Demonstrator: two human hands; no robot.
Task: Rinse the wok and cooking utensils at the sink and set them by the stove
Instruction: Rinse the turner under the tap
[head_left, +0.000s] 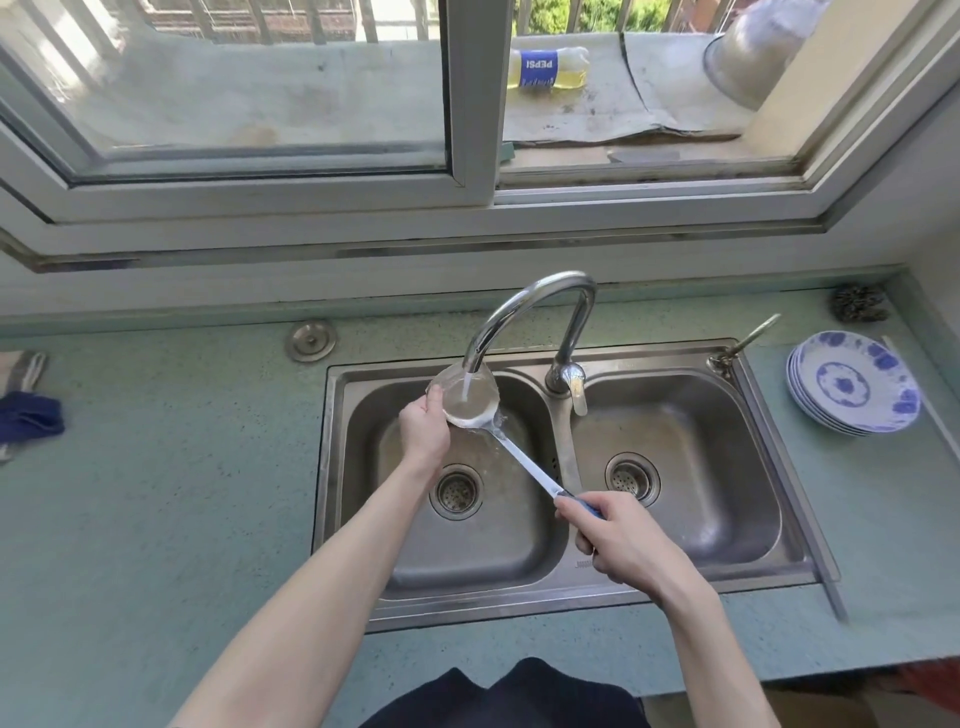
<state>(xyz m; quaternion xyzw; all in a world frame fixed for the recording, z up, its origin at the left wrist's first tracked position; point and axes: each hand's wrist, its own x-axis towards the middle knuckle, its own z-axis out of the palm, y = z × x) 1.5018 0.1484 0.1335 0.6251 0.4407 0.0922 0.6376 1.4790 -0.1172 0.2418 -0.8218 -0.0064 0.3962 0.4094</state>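
Spanning both hands, ladle (475, 402): left hand (423, 428) grips bowl, right hand (618, 535) grips handle.

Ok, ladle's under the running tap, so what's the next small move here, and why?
Probably tip the ladle to dump its water into the left basin. The bowl sits brimful under the faucet stream, the left hand cups its rim and the right hand grips the blue handle, so a wrist roll would empty it.
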